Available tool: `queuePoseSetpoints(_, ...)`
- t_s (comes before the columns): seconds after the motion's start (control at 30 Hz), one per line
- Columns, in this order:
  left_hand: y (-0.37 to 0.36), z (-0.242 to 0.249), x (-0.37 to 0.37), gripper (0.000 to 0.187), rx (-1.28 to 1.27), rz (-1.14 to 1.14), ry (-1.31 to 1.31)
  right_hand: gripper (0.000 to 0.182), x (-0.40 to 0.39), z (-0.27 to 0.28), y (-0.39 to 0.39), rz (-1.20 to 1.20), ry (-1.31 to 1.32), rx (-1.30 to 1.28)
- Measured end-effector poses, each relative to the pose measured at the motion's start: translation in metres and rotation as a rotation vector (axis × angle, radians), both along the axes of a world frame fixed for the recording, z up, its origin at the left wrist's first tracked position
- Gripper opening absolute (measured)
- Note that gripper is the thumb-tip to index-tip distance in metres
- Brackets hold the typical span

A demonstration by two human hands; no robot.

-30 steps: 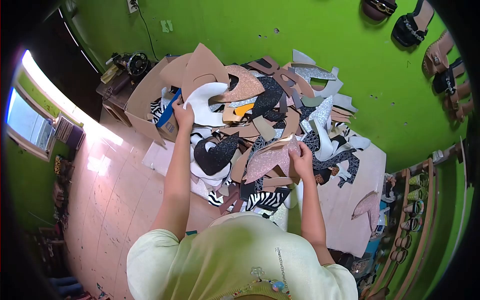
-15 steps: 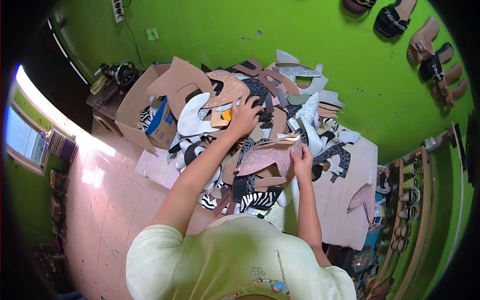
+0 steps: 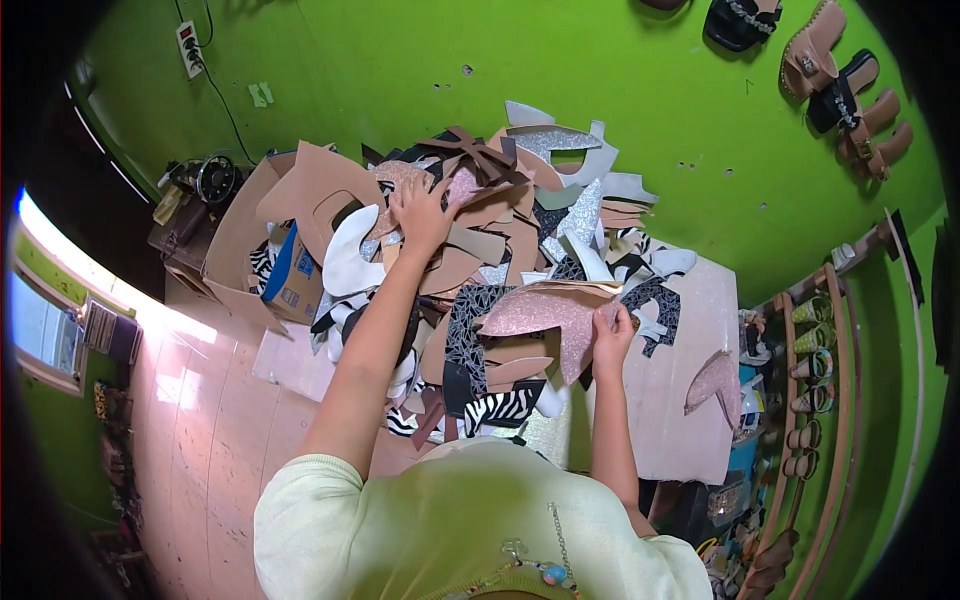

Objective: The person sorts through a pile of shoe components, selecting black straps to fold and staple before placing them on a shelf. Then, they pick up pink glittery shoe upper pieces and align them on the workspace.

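Note:
My left hand (image 3: pixel 425 218) reaches into a heap of cut shoe-material pieces, its fingers spread over the top. Beside its thumb, a pink glitter piece (image 3: pixel 464 186) shows under dark brown strap-shaped pieces (image 3: pixel 470 152). A white curved piece (image 3: pixel 350 250) lies just left of my left wrist. My right hand (image 3: pixel 612 340) is closed on the right end of a few stacked pink glitter cutouts (image 3: pixel 548 312), held above the near side of the heap. Below them are a black-and-silver patterned piece (image 3: pixel 465 340) and a zebra-striped piece (image 3: pixel 503 407).
Another pink glitter cutout (image 3: pixel 715 388) lies on the pale table (image 3: pixel 660 430) at right. An open cardboard box (image 3: pixel 240 280) stands left of the heap, near a sewing machine (image 3: pixel 205 182). Sandals (image 3: pixel 815 50) hang on the green wall; a shoe rack (image 3: pixel 785 400) stands at right.
My left hand has shifted left and up the heap; pieces there have been turned over, exposing pink glitter material. My right hand keeps the pink cutouts. The view has turned slightly.

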State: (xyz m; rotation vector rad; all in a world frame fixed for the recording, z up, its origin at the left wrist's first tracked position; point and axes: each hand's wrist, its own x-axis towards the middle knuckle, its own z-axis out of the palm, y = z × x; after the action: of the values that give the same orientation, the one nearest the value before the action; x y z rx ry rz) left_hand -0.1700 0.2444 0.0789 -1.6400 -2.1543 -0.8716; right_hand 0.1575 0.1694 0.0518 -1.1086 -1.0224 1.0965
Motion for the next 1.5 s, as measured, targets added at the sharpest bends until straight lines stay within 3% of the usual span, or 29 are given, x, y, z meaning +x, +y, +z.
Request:
queuePoseSetpoints(0.07, -0.001, 0.0, 0.003, 0.028, 0.043, -0.005, -0.054, 0.026, 0.004, 0.004, -0.004, -0.036, 0.012, -0.015)
queuePoseSetpoints(0.2, 0.002, -0.009, 0.014, 0.019, 0.03, -0.109, 0.047, 0.028, 0.024, -0.003, -0.013, -0.092, 0.04, -0.043)
queuePoseSetpoints(0.27, 0.002, -0.014, 0.024, 0.015, 0.105, -0.267, 0.197, 0.028, 0.033, -0.004, -0.018, -0.103, 0.052, -0.043)
queuePoseSetpoints(0.3, 0.003, -0.015, 0.027, 0.015, 0.107, -0.276, 0.198, 0.027, 0.038, -0.005, -0.021, -0.118, 0.054, -0.042)
queuePoseSetpoints(0.37, 0.006, -0.017, 0.032, 0.013, 0.041, -0.193, 0.445, 0.027, 0.05, -0.008, -0.026, -0.141, 0.058, -0.038)
queuePoseSetpoints(0.43, 0.004, -0.001, 0.039, 0.01, 0.151, -0.173, 0.38, 0.026, 0.061, -0.015, -0.03, -0.154, 0.07, -0.013)
queuePoseSetpoints(0.5, 0.0, 0.02, 0.043, 0.008, 0.225, -0.094, 0.132, 0.026, 0.07, -0.016, -0.035, -0.162, 0.077, -0.006)
queuePoseSetpoints(0.7, -0.017, 0.094, 0.056, 0.012, 0.512, -0.043, 0.077, 0.027, 0.097, -0.021, -0.04, -0.169, 0.113, -0.073)
queuePoseSetpoints(0.77, -0.031, 0.112, 0.072, 0.013, 0.581, -0.228, -0.224, 0.029, 0.11, -0.026, -0.037, -0.192, 0.112, -0.044)
queuePoseSetpoints(0.8, -0.038, 0.119, 0.085, 0.013, 0.635, -0.242, -0.191, 0.029, 0.117, -0.025, -0.037, -0.187, 0.112, -0.042)
queuePoseSetpoints(0.93, -0.065, 0.114, 0.153, 0.011, 0.697, -0.302, -0.257, 0.03, 0.15, -0.013, -0.039, -0.137, 0.117, -0.065)
queuePoseSetpoints(1.03, -0.091, 0.101, 0.213, 0.014, 0.541, -0.37, -0.323, 0.033, 0.19, -0.008, -0.045, -0.035, 0.045, -0.138)
queuePoseSetpoints(1.17, -0.101, 0.061, 0.28, 0.028, 0.544, -0.499, -0.403, 0.036, 0.234, -0.035, -0.049, 0.096, -0.233, -0.295)
queuePoseSetpoints(1.27, -0.11, 0.039, 0.311, 0.027, 0.494, -0.65, -0.526, 0.039, 0.253, -0.065, -0.059, 0.068, -0.784, -0.035)
queuePoseSetpoints(1.3, -0.112, 0.033, 0.317, 0.027, 0.49, -0.727, -0.588, 0.039, 0.255, -0.066, -0.066, 0.074, -0.785, -0.034)
queuePoseSetpoints(1.33, -0.116, 0.027, 0.323, 0.026, 0.481, -0.803, -0.65, 0.047, 0.257, -0.069, -0.075, 0.121, -1.003, -0.045)
queuePoseSetpoints(1.37, -0.12, 0.022, 0.328, 0.026, 0.476, -0.795, -0.65, 0.055, 0.258, -0.071, -0.083, 0.171, -1.219, -0.056)
queuePoseSetpoints(1.5, -0.138, 0.011, 0.337, 0.026, 0.435, -0.699, -0.719, 0.07, 0.256, -0.066, -0.104, 0.288, -1.413, -0.248)
